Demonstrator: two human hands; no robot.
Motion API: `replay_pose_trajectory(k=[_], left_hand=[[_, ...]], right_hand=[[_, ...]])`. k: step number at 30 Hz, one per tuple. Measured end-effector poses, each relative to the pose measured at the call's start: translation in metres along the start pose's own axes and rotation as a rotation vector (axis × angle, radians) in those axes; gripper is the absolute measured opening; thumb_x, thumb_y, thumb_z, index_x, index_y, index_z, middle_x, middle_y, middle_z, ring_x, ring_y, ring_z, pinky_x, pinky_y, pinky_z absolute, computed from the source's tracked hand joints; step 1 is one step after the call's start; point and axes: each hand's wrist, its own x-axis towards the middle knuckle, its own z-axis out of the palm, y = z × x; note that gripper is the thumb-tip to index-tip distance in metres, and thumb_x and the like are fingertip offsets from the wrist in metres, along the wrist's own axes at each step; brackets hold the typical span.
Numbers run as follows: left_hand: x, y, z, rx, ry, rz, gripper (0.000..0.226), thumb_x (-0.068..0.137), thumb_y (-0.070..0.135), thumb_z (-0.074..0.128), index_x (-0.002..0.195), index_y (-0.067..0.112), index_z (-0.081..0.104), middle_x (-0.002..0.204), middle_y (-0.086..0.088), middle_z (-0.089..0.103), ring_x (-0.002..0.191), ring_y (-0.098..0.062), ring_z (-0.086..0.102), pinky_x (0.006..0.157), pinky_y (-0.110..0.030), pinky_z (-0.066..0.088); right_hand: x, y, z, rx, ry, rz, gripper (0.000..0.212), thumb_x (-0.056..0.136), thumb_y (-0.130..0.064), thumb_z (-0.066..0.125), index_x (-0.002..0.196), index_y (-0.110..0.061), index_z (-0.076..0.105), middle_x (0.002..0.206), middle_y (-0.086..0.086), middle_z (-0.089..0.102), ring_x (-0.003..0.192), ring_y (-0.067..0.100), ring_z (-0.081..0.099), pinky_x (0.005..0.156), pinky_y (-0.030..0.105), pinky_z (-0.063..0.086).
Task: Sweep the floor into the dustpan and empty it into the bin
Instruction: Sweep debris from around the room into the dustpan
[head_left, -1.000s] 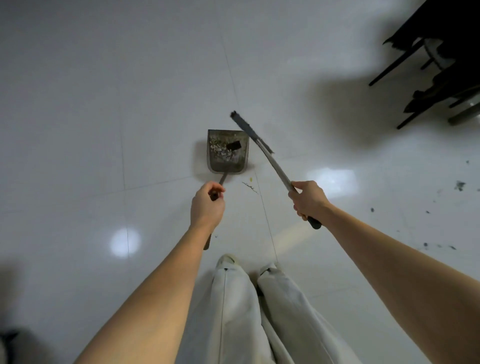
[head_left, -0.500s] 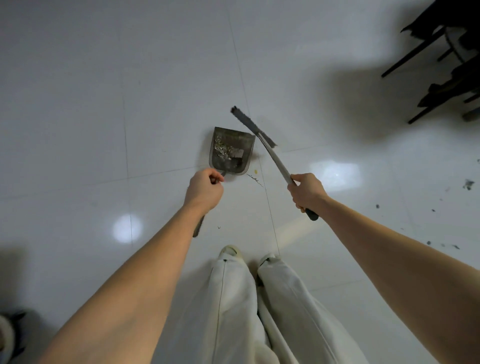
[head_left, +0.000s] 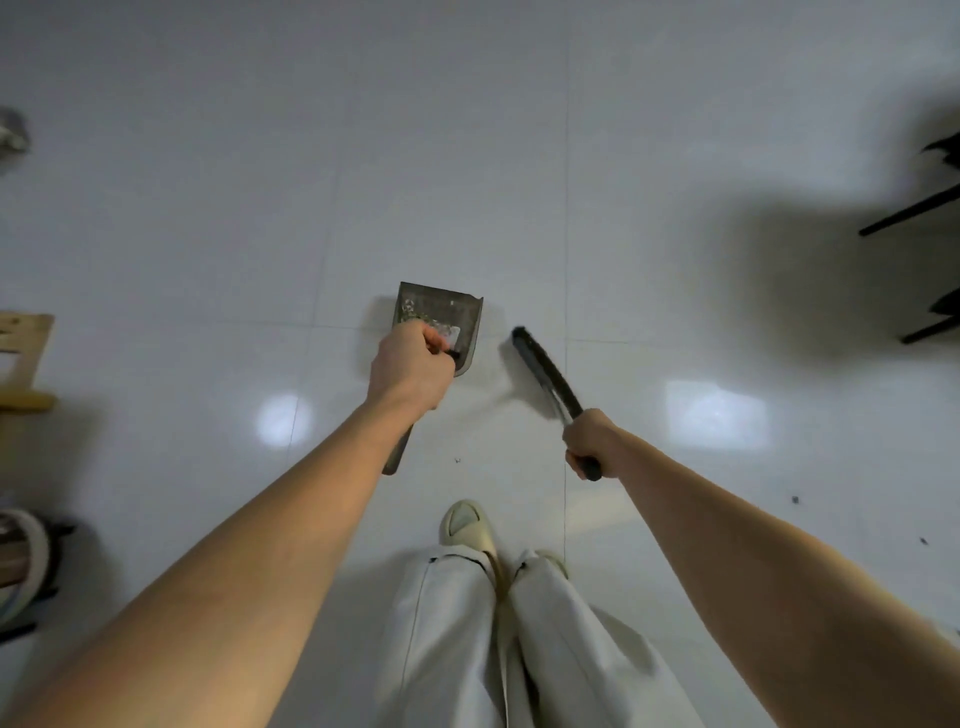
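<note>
While left hand (head_left: 410, 366) grips dustpan (head_left: 457, 317), brush (head_left: 543, 371) beside

Glossy white tiled floor (head_left: 519, 156) with light reflections; dark furniture legs (head_left: 909, 210) at right; wooden frame (head_left: 23, 353) at left

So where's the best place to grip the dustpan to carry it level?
Probably the dustpan's long handle, from the near side, as the left hand does now: the open mouth faces away, so holding there should keep the litter inside.

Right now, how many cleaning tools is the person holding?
2: the dustpan in the left hand, and the brush in the right hand.
</note>
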Motion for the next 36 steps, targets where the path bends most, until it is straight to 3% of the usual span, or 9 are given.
replay_pose_trajectory(k=[3, 6, 10, 14, 22, 25, 28, 31, 36], left_hand=[[-0.015, -0.015, -0.005, 0.001, 0.100, -0.029, 0.016, 0.089, 0.006, 0.058, 0.099, 0.016, 0.065, 0.104, -0.003, 0.064, 0.094, -0.022, 0.061, 0.083, -0.032, 0.051], [-0.041, -0.026, -0.006, 0.017, 0.165, -0.063, 0.016, 0.090, 0.007, 0.058, 0.101, 0.017, 0.065, 0.100, 0.000, 0.062, 0.090, -0.019, 0.058, 0.076, -0.029, 0.044], [-0.076, -0.036, -0.005, 0.021, 0.216, -0.112, 0.019, 0.088, 0.006, 0.055, 0.099, 0.018, 0.065, 0.099, -0.001, 0.063, 0.088, -0.022, 0.058, 0.073, -0.029, 0.044], [-0.110, -0.051, -0.017, 0.024, 0.248, -0.136, 0.021, 0.084, 0.005, 0.054, 0.098, 0.016, 0.066, 0.100, -0.003, 0.063, 0.094, -0.027, 0.060, 0.078, -0.032, 0.047], [-0.161, -0.092, -0.036, -0.085, 0.361, -0.281, 0.024, 0.081, 0.001, 0.054, 0.090, 0.021, 0.065, 0.089, 0.001, 0.061, 0.085, -0.025, 0.059, 0.071, -0.027, 0.043], [-0.173, -0.111, -0.031, -0.086, 0.359, -0.275, 0.023, 0.082, 0.001, 0.053, 0.091, 0.018, 0.066, 0.090, -0.002, 0.062, 0.085, -0.027, 0.060, 0.071, -0.028, 0.044], [-0.185, -0.127, -0.028, -0.022, 0.311, -0.241, 0.020, 0.081, 0.003, 0.055, 0.092, 0.015, 0.066, 0.087, 0.000, 0.059, 0.085, -0.026, 0.058, 0.072, -0.028, 0.040], [-0.192, -0.130, -0.030, 0.045, 0.295, -0.255, 0.018, 0.081, 0.005, 0.055, 0.091, 0.014, 0.068, 0.084, 0.003, 0.058, 0.080, -0.022, 0.053, 0.071, -0.027, 0.038], [-0.199, -0.117, -0.035, 0.159, 0.230, -0.288, 0.021, 0.078, 0.008, 0.056, 0.091, 0.018, 0.070, 0.085, 0.003, 0.060, 0.076, -0.022, 0.052, 0.068, -0.026, 0.039]], right_hand=[[-0.008, 0.012, 0.028, -0.056, -0.056, -0.073, 0.017, 0.093, 0.001, 0.036, 0.078, -0.003, 0.043, 0.061, 0.011, 0.047, 0.044, 0.019, 0.042, 0.038, 0.025, 0.034], [-0.022, 0.027, 0.040, -0.274, -0.106, -0.219, 0.029, 0.092, -0.002, 0.043, 0.066, -0.012, 0.038, 0.064, 0.007, 0.046, 0.049, 0.017, 0.045, 0.040, 0.024, 0.037], [-0.039, 0.058, 0.042, -0.590, -0.151, -0.214, 0.012, 0.091, 0.001, 0.038, 0.090, -0.001, 0.049, 0.061, 0.012, 0.048, 0.046, 0.021, 0.045, 0.039, 0.024, 0.035], [-0.052, 0.082, 0.020, -0.738, -0.045, -0.380, 0.022, 0.092, -0.007, 0.042, 0.108, 0.000, 0.056, 0.074, 0.009, 0.052, 0.047, 0.017, 0.048, 0.038, 0.024, 0.038], [-0.053, 0.041, 0.039, -0.876, 0.032, -0.538, 0.010, 0.088, 0.000, 0.040, 0.086, -0.004, 0.048, 0.073, 0.010, 0.053, 0.051, 0.021, 0.051, 0.043, 0.025, 0.042], [-0.039, 0.020, 0.067, -0.940, 0.025, -0.563, 0.006, 0.091, -0.003, 0.046, 0.088, -0.005, 0.050, 0.080, 0.010, 0.059, 0.053, 0.016, 0.047, 0.049, 0.027, 0.049], [-0.031, 0.027, 0.081, -1.095, 0.044, -0.592, 0.015, 0.090, -0.003, 0.045, 0.102, -0.004, 0.055, 0.074, 0.005, 0.051, 0.060, 0.020, 0.054, 0.044, 0.025, 0.041], [-0.037, 0.050, 0.080, -1.277, 0.099, -0.649, 0.026, 0.089, -0.004, 0.048, 0.113, -0.009, 0.056, 0.096, 0.005, 0.058, 0.085, 0.023, 0.061, 0.065, 0.029, 0.048], [-0.042, 0.083, 0.050, -1.402, 0.168, -0.636, 0.031, 0.089, -0.003, 0.048, 0.116, -0.014, 0.057, 0.100, 0.002, 0.061, 0.089, 0.020, 0.062, 0.073, 0.031, 0.050]])
